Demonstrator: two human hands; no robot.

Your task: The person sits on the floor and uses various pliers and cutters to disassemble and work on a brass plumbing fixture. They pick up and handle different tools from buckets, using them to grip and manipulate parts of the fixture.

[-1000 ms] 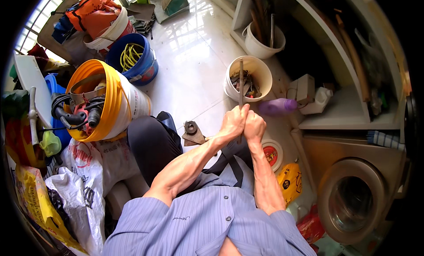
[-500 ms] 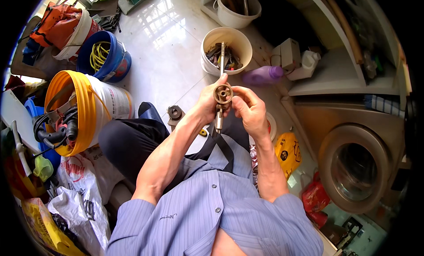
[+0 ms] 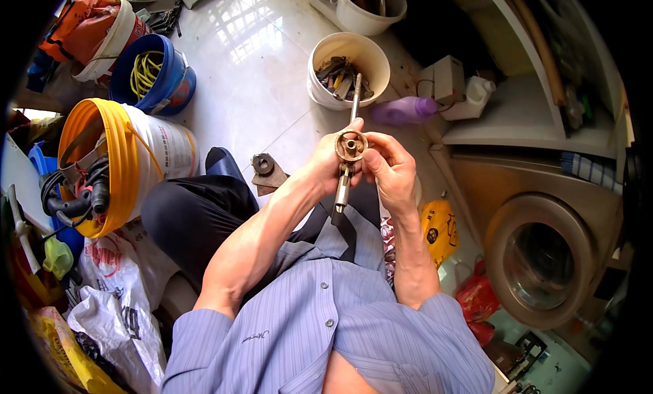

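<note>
My left hand [image 3: 324, 161] is wrapped round a long metal rod [image 3: 356, 100] that has a round brass-coloured ring fitting [image 3: 351, 145] and a short shiny cylinder at its near end. My right hand [image 3: 393, 171] grips the right side of the ring with thumb and bent fingers. The rod's far end reaches up in front of the white bucket of tools [image 3: 320, 81]. On the floor just left of my hands lies a dark metal plate [image 3: 271, 183] with a thick washer-like ring on it.
A yellow bucket of power tools [image 3: 120, 207], a blue bucket with yellow hose [image 3: 173, 88] and white sacks [image 3: 136, 305] crowd the left. At the right are an open cabinet [image 3: 517, 111] with a washing machine [image 3: 479, 169] below, a purple bottle [image 3: 401, 111] and a yellow bag [image 3: 439, 234].
A second ago both hands were stacked on the rod higher up. The ring end now faces up between them, and my right hand has moved onto it; the view has shifted too.
</note>
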